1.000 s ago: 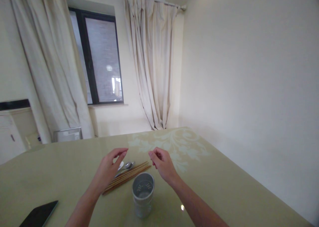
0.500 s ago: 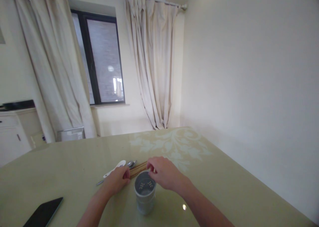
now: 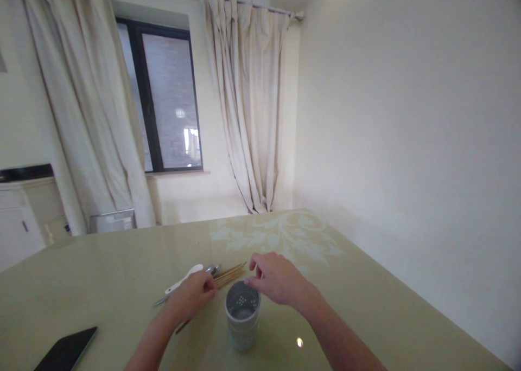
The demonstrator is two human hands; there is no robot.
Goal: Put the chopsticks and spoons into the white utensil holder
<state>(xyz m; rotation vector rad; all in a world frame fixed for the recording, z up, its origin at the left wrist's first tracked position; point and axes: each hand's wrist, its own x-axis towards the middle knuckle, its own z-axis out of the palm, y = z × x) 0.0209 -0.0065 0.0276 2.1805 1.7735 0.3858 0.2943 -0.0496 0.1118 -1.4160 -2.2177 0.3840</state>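
A grey cylindrical utensil holder (image 3: 243, 327) with small holes in its bottom stands upright on the table, between my hands. My left hand (image 3: 195, 295) is left of it, fingers curled over a bundle of thin wooden chopsticks (image 3: 230, 275). Their far ends fan out past the fingers, and one thin end shows below the wrist. Above the holder's right rim, my right hand (image 3: 277, 279) has its thumb and forefinger apart with nothing seen between them. A white spoon (image 3: 185, 279) and metal spoons (image 3: 214, 270) lie just beyond my left hand.
A dark flat tablet or phone (image 3: 67, 350) lies at the table's near left. The glossy green table (image 3: 134, 273) meets the wall along its right side. Behind it are a curtained window (image 3: 173, 100) and a white cabinet (image 3: 18, 219).
My right hand has come off the far ends of the chopsticks and shifted right. The chopsticks are more spread at that end. The holder sits slightly farther right.
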